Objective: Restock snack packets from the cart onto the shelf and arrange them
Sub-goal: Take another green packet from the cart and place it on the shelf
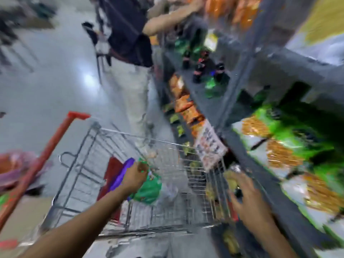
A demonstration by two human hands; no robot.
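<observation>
Cart (89, 138) stands at my left front, its red handle (55, 140) angled away from me so the open basket faces the shelf (279, 192) — placed that way, I judge, to keep the reach from basket to shelf short.

Left hand (136, 175) is down inside the basket, fingers curled over the top edge of a green packet (150, 189). The frame is badly smeared, so I cannot confirm a firm grip; it looks closed on the packet's upper seam, which is where a slack bag is easiest to lift. A purple packet (122, 174) lies just beside it against the wrist, and a red one (111, 172) behind that. These are the stock not yet shelved.

Right hand (249, 202) hovers near the cart's right rim, fingers spread and empty, palm down — free, in my judgement, to steady the cart or receive the next packet.

To the right, the shelf already carries green and orange bags (275, 153) lying flat in a row. Further up the aisle another person (130, 43) reaches into an upper shelf.
</observation>
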